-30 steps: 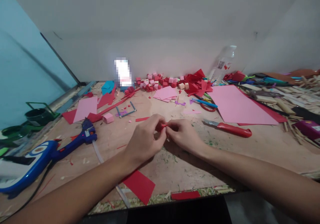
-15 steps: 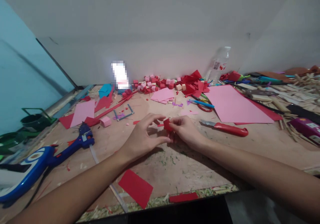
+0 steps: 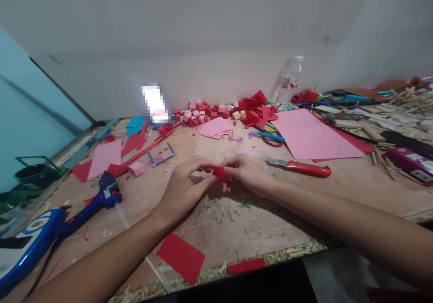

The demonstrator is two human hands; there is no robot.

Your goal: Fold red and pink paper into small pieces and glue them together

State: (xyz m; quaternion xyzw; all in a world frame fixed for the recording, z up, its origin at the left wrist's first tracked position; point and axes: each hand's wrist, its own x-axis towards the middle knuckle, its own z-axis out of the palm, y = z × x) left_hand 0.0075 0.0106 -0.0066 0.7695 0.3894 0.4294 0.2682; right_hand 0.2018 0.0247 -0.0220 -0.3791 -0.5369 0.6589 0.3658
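Observation:
A small folded piece of red paper (image 3: pixel 219 172) is pinched between both hands just above the middle of the wooden table. My left hand (image 3: pixel 187 181) grips its left side with thumb and fingertips. On the other side, my right hand (image 3: pixel 248 174) holds it with its thumb and index finger. The fingers partly cover the paper, so its full shape is hidden. Nearer to me lies a flat red paper rectangle (image 3: pixel 181 258), beside a narrower red strip (image 3: pixel 246 266) at the table's front edge.
To the left rests a blue glue gun (image 3: pixel 91 208). A red-handled knife (image 3: pixel 304 167) lies right of my hands, below pink sheets (image 3: pixel 314 136). Small paper cubes (image 3: pixel 199 111) pile along the wall, near a clear bottle (image 3: pixel 288 84) and a lit phone (image 3: pixel 154 102).
My left thumb and fingertips have closed onto the red paper, which only my right hand held before. The view has shifted slightly.

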